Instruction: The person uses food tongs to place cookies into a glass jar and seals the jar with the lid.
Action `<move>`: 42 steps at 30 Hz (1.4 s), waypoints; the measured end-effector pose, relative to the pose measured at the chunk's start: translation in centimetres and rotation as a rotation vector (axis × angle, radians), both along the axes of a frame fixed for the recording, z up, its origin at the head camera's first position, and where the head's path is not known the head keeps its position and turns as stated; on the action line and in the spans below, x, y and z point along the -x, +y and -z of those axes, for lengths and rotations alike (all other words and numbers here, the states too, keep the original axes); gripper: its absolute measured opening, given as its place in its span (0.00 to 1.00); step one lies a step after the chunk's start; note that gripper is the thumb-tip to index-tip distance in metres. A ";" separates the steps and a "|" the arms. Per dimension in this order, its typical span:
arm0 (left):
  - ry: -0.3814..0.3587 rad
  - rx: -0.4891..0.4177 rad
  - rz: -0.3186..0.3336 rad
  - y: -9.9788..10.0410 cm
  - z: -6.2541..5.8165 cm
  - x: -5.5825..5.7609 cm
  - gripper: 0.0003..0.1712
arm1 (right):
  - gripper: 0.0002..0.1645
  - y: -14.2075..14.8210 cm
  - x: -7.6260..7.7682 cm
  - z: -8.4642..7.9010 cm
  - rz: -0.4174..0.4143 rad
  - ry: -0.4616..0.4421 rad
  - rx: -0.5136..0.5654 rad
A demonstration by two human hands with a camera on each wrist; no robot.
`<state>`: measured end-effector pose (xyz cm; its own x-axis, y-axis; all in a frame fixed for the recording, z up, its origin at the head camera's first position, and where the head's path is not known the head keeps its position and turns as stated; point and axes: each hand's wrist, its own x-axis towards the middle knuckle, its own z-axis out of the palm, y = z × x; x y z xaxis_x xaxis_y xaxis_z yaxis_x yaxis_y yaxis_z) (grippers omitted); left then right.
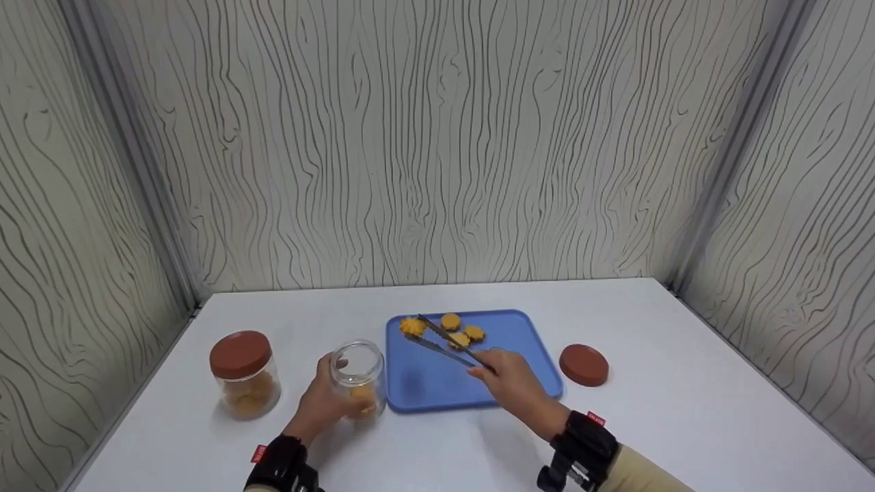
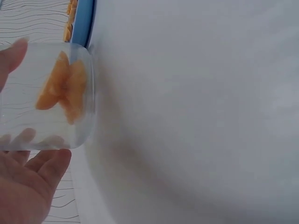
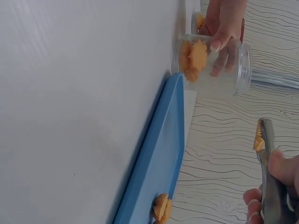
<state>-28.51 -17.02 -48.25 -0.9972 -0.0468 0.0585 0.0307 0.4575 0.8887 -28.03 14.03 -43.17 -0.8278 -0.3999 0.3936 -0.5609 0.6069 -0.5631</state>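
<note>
My left hand (image 1: pixel 320 404) grips a lidless clear glass jar (image 1: pixel 370 377) from its left side, thumb and fingers around the wall. Several scalloped yellow-orange cookies (image 2: pixel 74 86) lie at the jar's bottom. With my right hand (image 1: pixel 514 384) I hold metal tongs (image 3: pixel 274 196), which reach left over a blue tray (image 1: pixel 437 389). Between the toothed tips, one cookie (image 3: pixel 258 142) is pinched, raised above the tray. More cookies (image 1: pixel 450 321) lie toward the tray's back, partly behind the tongs in the head view.
A second jar (image 1: pixel 249 393) holding cookies stands at the left, closed with a red-brown lid (image 1: pixel 240 354). Another red-brown lid (image 1: pixel 584 365) lies on the white table (image 1: pixel 683 410), right of the tray. Patterned panels (image 1: pixel 437 171) enclose the table's back and sides.
</note>
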 end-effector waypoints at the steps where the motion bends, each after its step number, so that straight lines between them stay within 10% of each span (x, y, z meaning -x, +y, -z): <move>1: 0.005 0.003 0.001 0.0 0.0 -0.1 0.61 | 0.17 -0.2 -0.1 0.0 -0.010 0.002 0.004; 42: 0.037 -0.076 0.025 -0.1 0.2 -0.5 0.61 | 0.17 -5.3 -1.4 0.4 -0.186 -0.109 0.024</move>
<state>-28.00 -17.08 -48.43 -0.9954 -0.0272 0.0923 0.0747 0.3871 0.9190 -26.67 8.74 -43.53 -0.7786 -0.5417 0.3166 -0.5970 0.4841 -0.6398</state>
